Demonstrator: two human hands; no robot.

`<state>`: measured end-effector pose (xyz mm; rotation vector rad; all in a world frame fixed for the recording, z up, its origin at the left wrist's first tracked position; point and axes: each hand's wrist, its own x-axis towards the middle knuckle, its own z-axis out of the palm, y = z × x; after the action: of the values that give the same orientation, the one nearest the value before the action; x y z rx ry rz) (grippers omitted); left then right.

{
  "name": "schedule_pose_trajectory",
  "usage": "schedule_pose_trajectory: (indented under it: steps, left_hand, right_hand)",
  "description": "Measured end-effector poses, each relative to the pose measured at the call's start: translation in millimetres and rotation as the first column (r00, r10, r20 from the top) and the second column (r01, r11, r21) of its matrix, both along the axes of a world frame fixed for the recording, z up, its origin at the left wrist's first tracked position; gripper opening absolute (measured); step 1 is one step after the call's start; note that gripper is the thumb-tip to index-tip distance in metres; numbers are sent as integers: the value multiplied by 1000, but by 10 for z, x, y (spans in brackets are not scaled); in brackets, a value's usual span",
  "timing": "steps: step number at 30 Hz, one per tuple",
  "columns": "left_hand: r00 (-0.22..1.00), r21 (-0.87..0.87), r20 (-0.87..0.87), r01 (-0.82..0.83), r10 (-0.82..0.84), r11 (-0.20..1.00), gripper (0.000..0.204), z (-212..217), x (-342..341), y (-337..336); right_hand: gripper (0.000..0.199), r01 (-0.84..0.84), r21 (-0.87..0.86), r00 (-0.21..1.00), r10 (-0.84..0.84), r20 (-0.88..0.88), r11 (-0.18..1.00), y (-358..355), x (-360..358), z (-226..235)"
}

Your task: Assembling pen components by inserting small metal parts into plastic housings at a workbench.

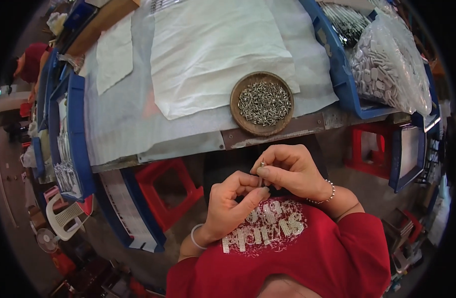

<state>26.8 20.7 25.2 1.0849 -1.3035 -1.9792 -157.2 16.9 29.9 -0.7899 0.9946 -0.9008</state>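
Observation:
Close together in front of my red shirt, just off the table's near edge, are my two hands. My right hand [293,171] pinches a small metal pin [262,163] between thumb and forefinger, its tip showing above them. My left hand [231,199] is closed, thumb against fingers, around a slim part [260,182] mostly hidden by the fingers; its kind is not plain. The fingertips of both hands nearly touch. Beyond them, a round brown bowl [235,115] at the table edge holds many small, shiny metal pins [265,103].
White cloth [213,54] covers the table. On the right, a blue crate [344,84] bears a clear bag of small pale parts [379,74] and metal rods. Another blue crate [80,134] of thin parts stands left. Red stools [175,191] are under the table.

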Motion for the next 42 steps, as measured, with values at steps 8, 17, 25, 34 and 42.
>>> schedule_pose_trajectory:
  steps: [8,17,25,34,42]
  left_hand:
    - [957,338,-280,21,79,941,7,-124,8,88]
    - [942,427,-332,103,50,898,11,-144,-10,102]
    - [934,522,-354,237,-44,820,11,-200,-110,94]
    - [933,507,-341,284,-113,814,30,-268,-226,99]
    - [943,479,-294,288,-158,829,27,-184,-356,-19]
  right_hand:
    - [11,-37,136,999,38,-5,990,15,45,-37]
    - [8,-3,133,999,-4,54,991,92,76,-130]
    - [8,22,320,980,-83,179,947,278,-73,-211]
    - [8,84,337,960,-167,226,938,342,-197,-228]
    - [9,110,300,942,-195,273,948,319,-286,-264]
